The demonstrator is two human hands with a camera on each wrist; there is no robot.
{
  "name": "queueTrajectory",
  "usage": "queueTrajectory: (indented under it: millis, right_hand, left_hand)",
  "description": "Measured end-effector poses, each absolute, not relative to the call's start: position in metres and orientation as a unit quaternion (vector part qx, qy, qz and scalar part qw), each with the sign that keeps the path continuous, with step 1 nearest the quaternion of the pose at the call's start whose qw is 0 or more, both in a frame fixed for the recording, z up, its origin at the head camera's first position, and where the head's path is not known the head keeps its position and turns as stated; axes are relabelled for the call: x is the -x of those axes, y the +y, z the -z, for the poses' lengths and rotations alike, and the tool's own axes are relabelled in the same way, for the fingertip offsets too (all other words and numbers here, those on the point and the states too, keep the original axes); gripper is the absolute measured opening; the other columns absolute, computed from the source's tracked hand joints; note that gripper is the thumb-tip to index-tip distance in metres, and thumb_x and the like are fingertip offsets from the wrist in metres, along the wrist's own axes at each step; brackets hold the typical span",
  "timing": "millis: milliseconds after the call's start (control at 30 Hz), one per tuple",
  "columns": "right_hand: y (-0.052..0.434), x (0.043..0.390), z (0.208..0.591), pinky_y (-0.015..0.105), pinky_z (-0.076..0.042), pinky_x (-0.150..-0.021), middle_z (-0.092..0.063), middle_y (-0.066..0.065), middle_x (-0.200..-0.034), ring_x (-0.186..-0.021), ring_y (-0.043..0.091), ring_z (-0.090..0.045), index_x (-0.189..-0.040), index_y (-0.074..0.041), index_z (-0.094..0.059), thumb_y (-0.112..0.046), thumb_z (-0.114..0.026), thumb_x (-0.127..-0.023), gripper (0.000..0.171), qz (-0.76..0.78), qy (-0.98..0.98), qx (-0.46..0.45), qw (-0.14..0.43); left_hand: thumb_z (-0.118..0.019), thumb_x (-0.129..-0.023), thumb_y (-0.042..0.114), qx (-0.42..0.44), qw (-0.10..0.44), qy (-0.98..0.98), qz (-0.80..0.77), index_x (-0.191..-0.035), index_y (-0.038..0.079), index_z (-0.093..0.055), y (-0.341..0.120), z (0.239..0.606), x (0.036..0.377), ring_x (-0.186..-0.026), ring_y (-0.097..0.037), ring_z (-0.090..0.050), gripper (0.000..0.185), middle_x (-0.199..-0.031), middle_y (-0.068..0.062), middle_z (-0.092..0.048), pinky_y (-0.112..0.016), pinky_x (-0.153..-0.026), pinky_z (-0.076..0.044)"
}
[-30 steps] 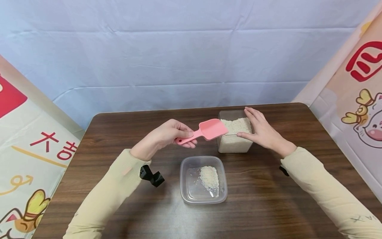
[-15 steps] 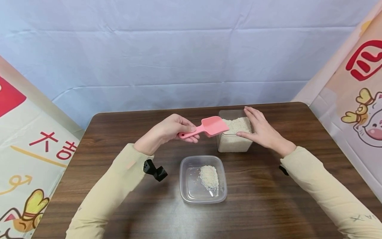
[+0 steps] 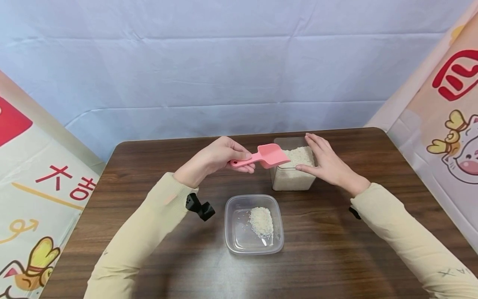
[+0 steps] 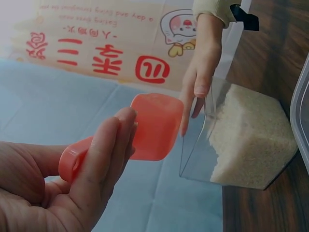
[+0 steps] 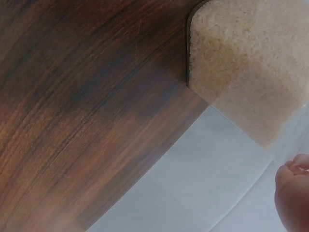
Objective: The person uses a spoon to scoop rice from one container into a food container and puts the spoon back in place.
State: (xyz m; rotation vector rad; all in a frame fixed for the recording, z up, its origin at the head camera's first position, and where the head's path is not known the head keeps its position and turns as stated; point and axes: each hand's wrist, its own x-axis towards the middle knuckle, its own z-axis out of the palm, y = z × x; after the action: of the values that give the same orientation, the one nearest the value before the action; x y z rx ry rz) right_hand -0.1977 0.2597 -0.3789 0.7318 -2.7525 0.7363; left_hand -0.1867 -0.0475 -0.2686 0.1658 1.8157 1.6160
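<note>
The left hand (image 3: 214, 160) pinches the light, stiff pink scoop (image 3: 266, 155) by its handle over the rice box (image 3: 293, 176) near the counter's (image 3: 149, 174) back edge, which the right hand (image 3: 326, 164) steadies with straight fingers.

Pink scoop (image 3: 273, 155) now nearer rice container (image 3: 293, 179)

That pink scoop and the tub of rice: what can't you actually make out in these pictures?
- Pink scoop: its hollow faces away in the left wrist view, and the head view cannot settle whether it is empty.
- Rice tub: its right wall is covered by the right hand in the head view.
- Right hand: the right wrist view's edge cuts it to a blurred fingertip.
</note>
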Motion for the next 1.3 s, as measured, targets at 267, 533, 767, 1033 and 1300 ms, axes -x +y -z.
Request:
queueTrajectory:
  millis: [267,533,767,1033,1300]
  right_hand:
    - [0.26,0.198,0.378,0.054,-0.025,-0.105,-0.025,0.02,-0.143,-0.132,0.037,-0.019,-0.138,0.01,-0.027,-0.041,-0.071,-0.075,0.092,-0.247,-0.933,-0.245,0.097]
    - [0.26,0.196,0.378,0.054,-0.024,-0.105,-0.024,0.019,-0.145,-0.133,0.035,-0.018,-0.139,0.008,-0.026,-0.041,-0.071,-0.075,0.093,-0.243,-0.937,-0.235,0.089]
    - [0.26,0.197,0.379,0.053,-0.025,-0.105,-0.024,0.019,-0.144,-0.132,0.037,-0.019,-0.138,0.008,-0.026,-0.041,-0.071,-0.075,0.092,-0.243,-0.936,-0.24,0.092]
    - [0.26,0.197,0.379,0.053,-0.024,-0.106,-0.024,0.02,-0.144,-0.132,0.036,-0.019,-0.138,0.009,-0.026,-0.042,-0.071,-0.075,0.093,-0.244,-0.934,-0.243,0.095]
    - [0.259,0.197,0.378,0.052,-0.025,-0.106,-0.025,0.02,-0.143,-0.131,0.036,-0.02,-0.138,0.009,-0.027,-0.042,-0.072,-0.074,0.093,-0.243,-0.933,-0.245,0.098]
  left_hand:
    - [-0.05,-0.09,-0.006,-0.051,0.339,0.708,-0.618,-0.109,-0.019,-0.055,-0.042,0.264,0.187,-0.062,-0.018,-0.066,0.024,-0.076,-0.023,-0.066,-0.031,-0.072,-0.056]
    - [-0.052,-0.089,-0.003,-0.051,0.341,0.712,-0.612,-0.108,-0.016,-0.058,-0.037,0.262,0.189,-0.064,-0.018,-0.067,0.023,-0.082,-0.025,-0.066,-0.031,-0.073,-0.056]
    - [-0.054,-0.088,-0.003,-0.048,0.345,0.712,-0.609,-0.108,-0.015,-0.059,-0.031,0.262,0.193,-0.064,-0.019,-0.067,0.023,-0.082,-0.025,-0.066,-0.029,-0.072,-0.057]
    - [-0.052,-0.089,-0.003,-0.053,0.342,0.726,-0.594,-0.106,-0.016,-0.059,-0.023,0.257,0.197,-0.058,-0.016,-0.065,0.022,-0.066,-0.016,-0.065,-0.034,-0.08,-0.053]
    - [-0.054,-0.088,-0.004,-0.042,0.342,0.729,-0.592,-0.104,-0.016,-0.06,-0.016,0.255,0.201,-0.056,-0.016,-0.065,0.021,-0.069,-0.018,-0.065,-0.029,-0.071,-0.056]
